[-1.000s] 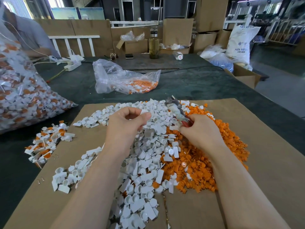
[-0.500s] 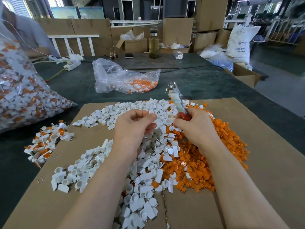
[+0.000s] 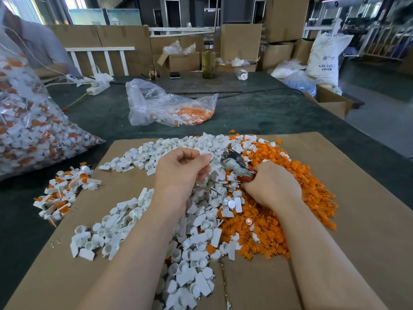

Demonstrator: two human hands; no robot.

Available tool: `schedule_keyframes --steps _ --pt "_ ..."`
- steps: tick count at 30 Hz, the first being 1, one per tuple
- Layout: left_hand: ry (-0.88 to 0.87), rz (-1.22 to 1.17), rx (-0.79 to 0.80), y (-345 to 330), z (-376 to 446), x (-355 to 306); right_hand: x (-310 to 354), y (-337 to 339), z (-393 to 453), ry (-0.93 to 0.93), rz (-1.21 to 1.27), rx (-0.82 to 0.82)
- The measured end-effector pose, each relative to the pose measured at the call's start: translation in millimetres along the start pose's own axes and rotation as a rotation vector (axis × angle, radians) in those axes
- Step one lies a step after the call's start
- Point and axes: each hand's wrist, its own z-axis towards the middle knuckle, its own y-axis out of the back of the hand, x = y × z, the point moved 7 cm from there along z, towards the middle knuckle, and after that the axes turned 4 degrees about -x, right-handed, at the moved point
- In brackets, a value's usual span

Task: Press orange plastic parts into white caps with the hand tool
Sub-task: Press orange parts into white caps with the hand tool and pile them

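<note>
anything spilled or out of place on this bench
Mostly no. The white caps and orange parts lie in working heaps on the cardboard sheet. One small mixed pile sits off the sheet's left edge, on the dark table cover.

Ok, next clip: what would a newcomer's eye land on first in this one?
Most likely the big heap on the cardboard sheet: white caps on the left, orange parts on the right. Above its middle, the left hand pinches a white piece while the right hand grips the hand tool, which is blurred. Far left lies a bulging clear bag of assembled pieces.
</note>
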Motion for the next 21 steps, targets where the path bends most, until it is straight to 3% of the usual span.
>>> schedule_keyframes --steps 11,17,21 --pt "0.022 0.008 0.015 -2 -1 0 4 4 1 0.059 0.113 -0.012" --pt "0.006 -0.012 0.049 -9 -4 -1 23 18 -9 0.163 0.779 0.059" --pt "-0.073 0.006 0.038 -11 -6 -6 44 28 -19 0.307 0.794 -0.015"
